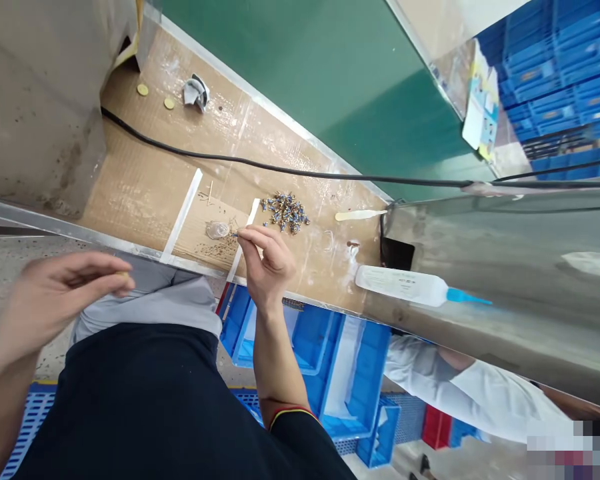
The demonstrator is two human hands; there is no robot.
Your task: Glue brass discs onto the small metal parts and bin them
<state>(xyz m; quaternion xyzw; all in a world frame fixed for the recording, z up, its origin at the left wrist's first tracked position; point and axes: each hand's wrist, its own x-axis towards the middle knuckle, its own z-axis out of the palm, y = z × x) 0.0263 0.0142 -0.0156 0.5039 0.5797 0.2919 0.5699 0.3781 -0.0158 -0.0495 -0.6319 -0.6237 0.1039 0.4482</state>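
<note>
My left hand (73, 290) is raised at the left, beyond the bench edge, with thumb and fingers pinched together. A speck of something yellowish shows at its fingertips, too small to name. Over the cardboard-covered bench, my right hand (270, 263) pinches a small blue-tipped part (235, 235). Just beyond that hand lies a pile of small blue and brass-coloured parts (286, 212). Left of its fingertips sit a small clear plastic dish (217, 230) and a scatter of tiny brown pieces (217, 249). A thin wooden stick (211, 193) lies behind the dish.
A black cable (280, 171) crosses above the bench. At right lie a white bottle with a blue nozzle (403, 285) and a pale plastic tool (360, 215). Crumpled grey-white material (197, 92) sits far left. Blue crates (325, 373) stand below; another person's clothed leg (430, 377) is at right.
</note>
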